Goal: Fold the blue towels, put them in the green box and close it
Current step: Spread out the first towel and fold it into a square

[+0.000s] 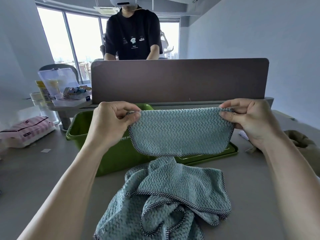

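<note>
Towel point(180, 132), blue, zigzag-ribbed w/ checkered trim, is hanging doubled in front of the open green box point(81, 126). Left hand point(110, 122) and right hand point(249, 120) are each pinching 1 top corner. Risk: the 2 soft layers sliding apart if a pinch loosens, skewing the fold. Rigid plastic lid point(207, 157) is lying flat beside box. Crumpled towel pile point(164, 196) is lying on table point(52, 170).

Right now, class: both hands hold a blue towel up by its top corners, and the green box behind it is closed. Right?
No: the head view shows the green box open, its lid lying beside it. Left hand and right hand do hold the towel.
</note>
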The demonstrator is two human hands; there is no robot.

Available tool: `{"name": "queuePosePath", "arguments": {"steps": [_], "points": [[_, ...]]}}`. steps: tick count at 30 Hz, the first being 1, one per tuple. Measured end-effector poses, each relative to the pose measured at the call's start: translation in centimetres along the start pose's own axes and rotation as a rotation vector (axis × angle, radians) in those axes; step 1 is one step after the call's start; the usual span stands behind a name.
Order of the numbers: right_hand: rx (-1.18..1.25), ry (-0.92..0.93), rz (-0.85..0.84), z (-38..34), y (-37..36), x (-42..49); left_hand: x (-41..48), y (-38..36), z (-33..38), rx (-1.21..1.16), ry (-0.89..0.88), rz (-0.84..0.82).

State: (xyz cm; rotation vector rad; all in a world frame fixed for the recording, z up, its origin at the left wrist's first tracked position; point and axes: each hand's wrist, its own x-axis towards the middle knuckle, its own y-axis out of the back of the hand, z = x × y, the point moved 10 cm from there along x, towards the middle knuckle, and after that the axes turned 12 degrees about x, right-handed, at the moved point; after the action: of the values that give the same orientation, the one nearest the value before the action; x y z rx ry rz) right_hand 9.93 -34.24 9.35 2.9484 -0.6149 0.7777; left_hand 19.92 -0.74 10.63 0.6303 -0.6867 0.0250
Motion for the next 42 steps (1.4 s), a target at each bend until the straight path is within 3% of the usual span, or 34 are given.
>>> {"name": "queuePosePath", "arguments": {"steps": [5,11,17,24,28,31,34,39,42], "points": [[0.003,0.036,0.029,-0.5,0.4,0.0,-0.3,-0.3,0.0,-0.307,0.123,-0.054],[0.181,-0.004,-0.052,-0.1,0.0,-0.1,-0.8,-2.0,0.1,-0.606,0.171,-0.303],[0.261,-0.057,-0.101,0.3,0.1,0.0,-0.1,-0.6,-0.6,-0.334,0.122,-0.161],[0.114,-0.042,-0.029,-0.1,0.9,-0.1,0.0,0.9,0.4,0.124,-0.001,0.044],[-0.054,-0.018,0.082,-0.6,1.8,-0.2,-0.1,1.4,1.7,0.21,-0.057,0.094],[-0.285,0.017,0.088,-0.8,2.1,-0.2,-0.2,1.1,2.3,0.123,-0.087,0.065],[-0.434,-0.024,-0.028,-0.5,1.0,-0.5,-0.6,0.3,3.3,-0.043,-0.097,-0.001],[-0.107,0.017,-0.381,-3.2,-6.8,-2.9,-1.8,-0.9,7.0,-0.226,-0.213,-0.087],[-0.105,0.003,-0.577,-3.3,-12.7,-5.0,-3.0,-1.6,9.1,-0.318,-0.262,-0.154]]}}
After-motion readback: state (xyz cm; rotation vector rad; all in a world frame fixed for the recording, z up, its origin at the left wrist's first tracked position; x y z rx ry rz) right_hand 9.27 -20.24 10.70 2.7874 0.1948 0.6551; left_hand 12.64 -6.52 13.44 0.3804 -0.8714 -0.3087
